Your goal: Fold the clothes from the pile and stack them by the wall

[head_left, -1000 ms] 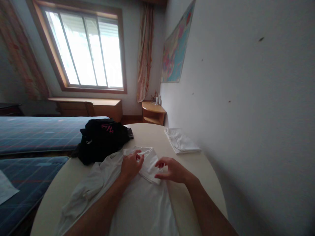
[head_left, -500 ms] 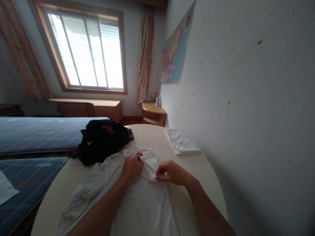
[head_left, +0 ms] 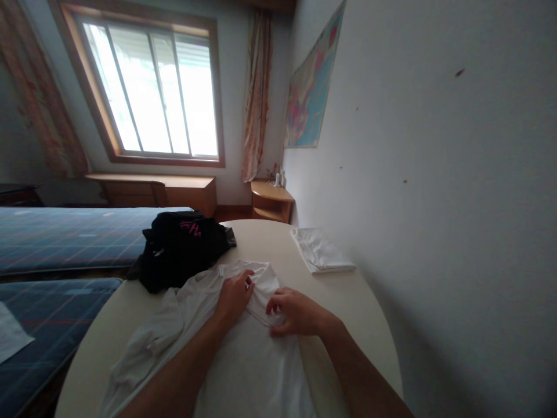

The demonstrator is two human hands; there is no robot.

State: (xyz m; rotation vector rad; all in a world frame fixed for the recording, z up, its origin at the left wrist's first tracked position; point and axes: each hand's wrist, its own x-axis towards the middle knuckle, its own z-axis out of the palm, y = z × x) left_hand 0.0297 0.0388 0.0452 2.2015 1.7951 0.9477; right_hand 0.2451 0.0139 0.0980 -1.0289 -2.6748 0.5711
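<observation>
Black garment [head_left: 187, 249] beside white shirt [head_left: 256, 360]; folded cloth [head_left: 324, 252] apart. Left hand [head_left: 235, 296]: grip unclear; right hand [head_left: 300, 313]: fingers parted.

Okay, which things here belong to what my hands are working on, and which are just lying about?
In hand:
White garment, spread out
Left hand, on the garment
Right hand, at the garment's right side
Pale table, beneath the garment

Apparently just lying about, untouched:
Black garment with pink markings
Folded white cloth
White item at far left
</observation>
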